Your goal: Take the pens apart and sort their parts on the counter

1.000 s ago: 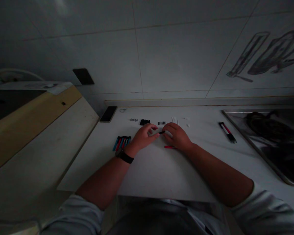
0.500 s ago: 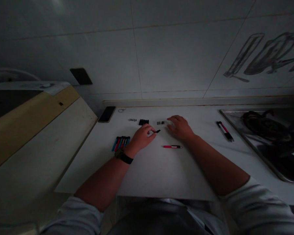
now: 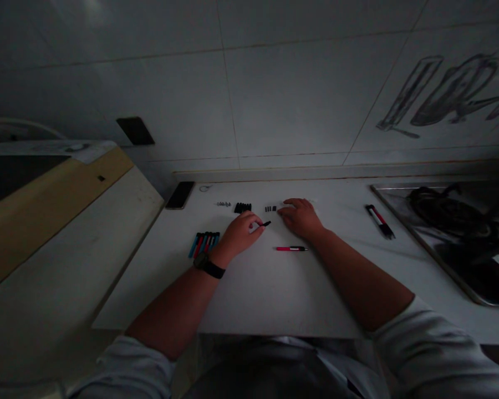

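My left hand (image 3: 242, 231) pinches a small black pen part (image 3: 266, 224) between thumb and fingertips, its narrow end pointing right. Just right of several tiny dark pieces (image 3: 270, 209), my right hand (image 3: 301, 217) rests low over the counter, fingers apart; nothing shows between them. Behind my left hand stands a row of black pen parts (image 3: 243, 207), with several small springs (image 3: 223, 204) to its left. A red pen (image 3: 291, 249) lies between my forearms. Several blue and red pen barrels (image 3: 203, 244) lie side by side by my left wrist.
On the white counter (image 3: 274, 299), a phone (image 3: 180, 195) lies at the back left beside a thin ring (image 3: 204, 188). Red and black pens (image 3: 380, 221) lie at the right, near the metal-edged stove (image 3: 424, 244). A slanted pale panel (image 3: 120, 210) borders the left side.
My right thumb has come slightly left and down, closer to the tiny dark pieces. My left hand keeps its pinch on the black pen part. The whole view has shifted slightly.
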`<action>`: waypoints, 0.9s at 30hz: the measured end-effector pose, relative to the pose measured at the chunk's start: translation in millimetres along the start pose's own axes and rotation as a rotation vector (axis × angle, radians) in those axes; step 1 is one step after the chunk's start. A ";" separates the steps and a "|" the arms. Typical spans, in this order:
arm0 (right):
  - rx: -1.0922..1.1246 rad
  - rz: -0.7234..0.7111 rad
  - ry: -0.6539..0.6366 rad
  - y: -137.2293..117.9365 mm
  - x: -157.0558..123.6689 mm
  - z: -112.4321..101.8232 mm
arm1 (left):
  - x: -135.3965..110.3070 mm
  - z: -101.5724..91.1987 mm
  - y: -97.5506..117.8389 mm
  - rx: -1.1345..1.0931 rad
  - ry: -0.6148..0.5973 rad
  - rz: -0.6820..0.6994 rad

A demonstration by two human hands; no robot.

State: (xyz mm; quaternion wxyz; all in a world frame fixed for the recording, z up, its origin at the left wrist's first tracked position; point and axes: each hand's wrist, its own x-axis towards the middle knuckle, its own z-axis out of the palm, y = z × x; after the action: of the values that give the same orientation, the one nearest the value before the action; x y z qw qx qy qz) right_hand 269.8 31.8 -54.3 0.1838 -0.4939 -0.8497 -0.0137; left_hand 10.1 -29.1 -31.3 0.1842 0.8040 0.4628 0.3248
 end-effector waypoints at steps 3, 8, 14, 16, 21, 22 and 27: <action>0.007 -0.004 0.001 -0.7 0.6 2.1 | -0.3 0.6 -0.4 0.004 -0.010 -0.007; 0.037 0.020 0.030 1.2 -0.6 -2.2 | 0.0 0.7 -1.7 0.014 -0.010 -0.007; 0.013 0.057 0.048 8.7 -5.6 -7.0 | 0.6 0.7 -2.0 0.010 -0.001 0.004; -0.001 0.060 0.039 8.6 -6.4 -7.0 | 0.5 0.8 -1.9 0.013 0.000 0.006; 0.003 0.046 0.030 6.4 -5.3 -8.5 | 0.5 0.3 -0.5 0.020 -0.002 0.002; 0.009 0.047 0.031 6.6 -5.0 -9.0 | 0.7 0.3 -0.2 0.022 -0.002 0.001; 0.016 0.055 0.025 9.4 -6.0 -10.4 | 1.2 0.3 0.0 0.024 -0.007 -0.003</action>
State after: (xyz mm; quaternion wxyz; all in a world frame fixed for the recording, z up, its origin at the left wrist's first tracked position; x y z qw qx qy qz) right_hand 283.6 29.5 -48.1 0.1987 -0.5153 -0.8336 -0.0080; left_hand 10.7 -28.0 -31.2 0.1766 0.8066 0.4672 0.3161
